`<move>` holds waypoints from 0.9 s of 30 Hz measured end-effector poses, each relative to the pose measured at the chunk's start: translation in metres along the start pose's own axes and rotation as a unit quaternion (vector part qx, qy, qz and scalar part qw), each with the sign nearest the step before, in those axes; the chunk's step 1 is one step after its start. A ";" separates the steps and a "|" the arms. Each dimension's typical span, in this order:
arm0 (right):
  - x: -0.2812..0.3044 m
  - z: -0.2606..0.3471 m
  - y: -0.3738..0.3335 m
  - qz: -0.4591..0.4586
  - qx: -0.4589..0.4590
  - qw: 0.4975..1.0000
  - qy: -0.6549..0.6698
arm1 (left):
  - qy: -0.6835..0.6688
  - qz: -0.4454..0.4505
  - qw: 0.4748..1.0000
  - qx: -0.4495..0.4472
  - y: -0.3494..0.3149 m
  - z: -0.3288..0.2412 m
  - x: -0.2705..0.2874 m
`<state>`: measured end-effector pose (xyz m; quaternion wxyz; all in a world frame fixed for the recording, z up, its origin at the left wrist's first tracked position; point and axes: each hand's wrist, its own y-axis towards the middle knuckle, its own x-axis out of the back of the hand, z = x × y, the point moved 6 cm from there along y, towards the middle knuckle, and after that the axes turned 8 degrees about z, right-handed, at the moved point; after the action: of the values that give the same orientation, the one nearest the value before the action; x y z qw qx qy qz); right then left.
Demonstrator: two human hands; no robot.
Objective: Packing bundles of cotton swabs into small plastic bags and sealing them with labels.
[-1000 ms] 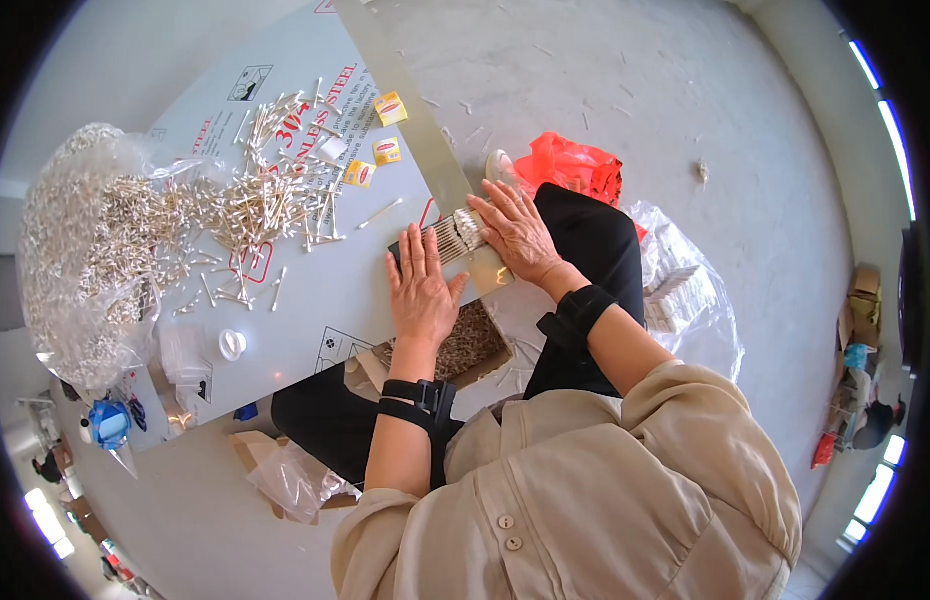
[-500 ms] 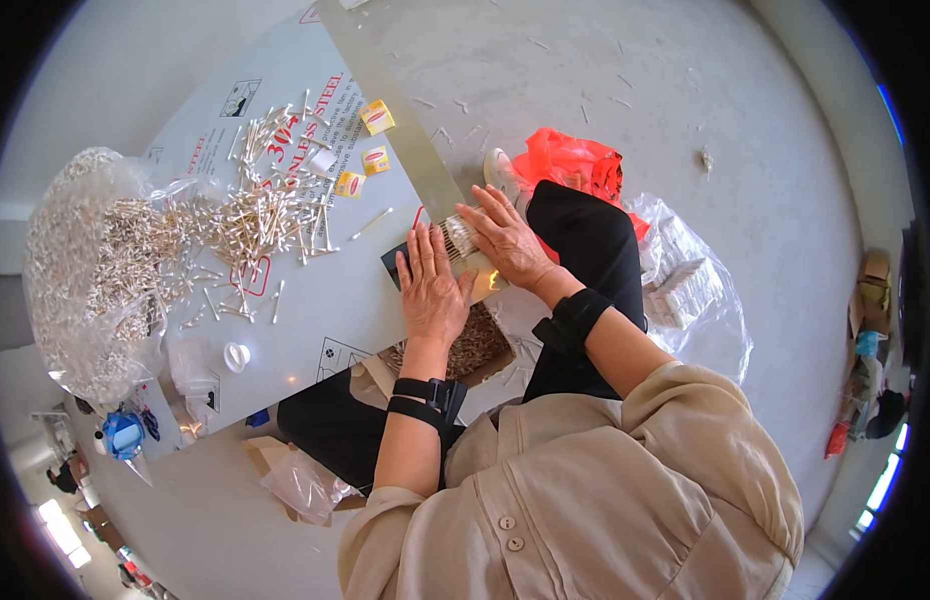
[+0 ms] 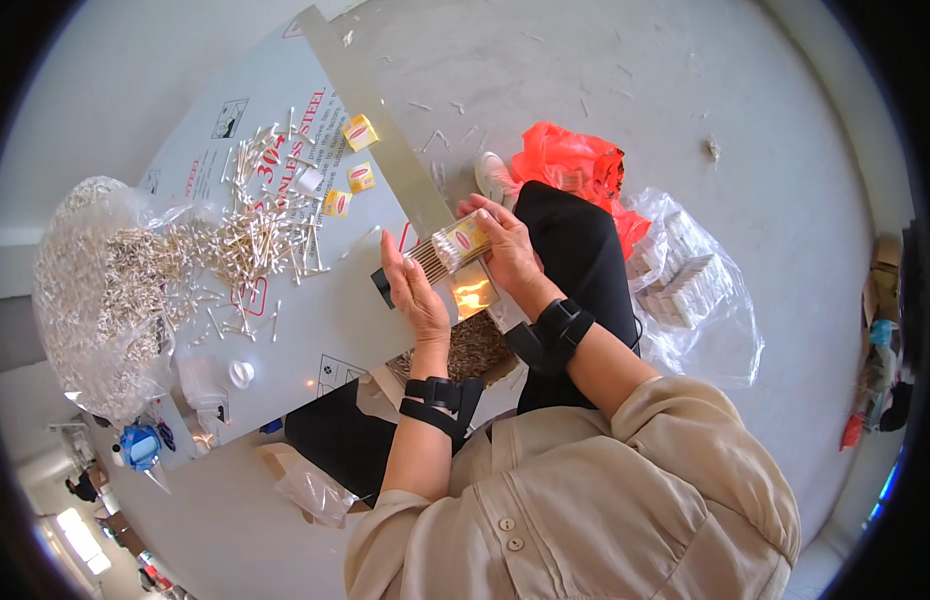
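Note:
A bundle of cotton swabs (image 3: 423, 255) lies across the table's near corner, its white tips toward my right hand (image 3: 509, 252). Over that end sits a small yellow packet (image 3: 466, 240), and my right hand is closed on it and the swabs, thumb on top. My left hand (image 3: 419, 300) stands at the bare-stick end with its fingers stretched out, touching the sticks or very close to them. Beneath the hands is a shiny metal plate (image 3: 472, 292) catching a bright reflection. A dark block (image 3: 383, 287) sits by the left hand, partly covered.
Loose swabs (image 3: 265, 235) spread over the film-covered table (image 3: 305, 320) beside a big clear bag of swabs (image 3: 95, 300). Several yellow packets, one a small box (image 3: 361, 133), lie along the far edge. An open carton of sticks (image 3: 470, 350) is below. Red (image 3: 575, 165) and clear (image 3: 700, 290) bags are at right.
My hands were lying flat over the swabs; now the right has lifted and closed around the yellow packet with the swabs. My left hand has turned onto its edge.

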<state>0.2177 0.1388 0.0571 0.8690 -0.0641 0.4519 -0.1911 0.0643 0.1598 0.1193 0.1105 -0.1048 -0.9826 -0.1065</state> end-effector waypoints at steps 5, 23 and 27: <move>-0.006 -0.003 -0.002 -0.032 0.013 0.999 0.004 | -0.073 -0.028 0.997 0.021 0.002 0.003 -0.008; 0.001 -0.008 -0.020 -0.043 0.014 0.982 0.182 | -0.036 0.094 0.994 0.052 -0.017 -0.017 -0.042; -0.003 -0.011 -0.020 -0.071 0.050 0.986 0.145 | -0.201 -0.025 0.976 0.077 -0.013 -0.012 -0.042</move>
<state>0.2020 0.1218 0.0584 0.7808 -0.0247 0.5570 -0.2820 0.1035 0.1369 0.1179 -0.0841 -0.0902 -0.9923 -0.0102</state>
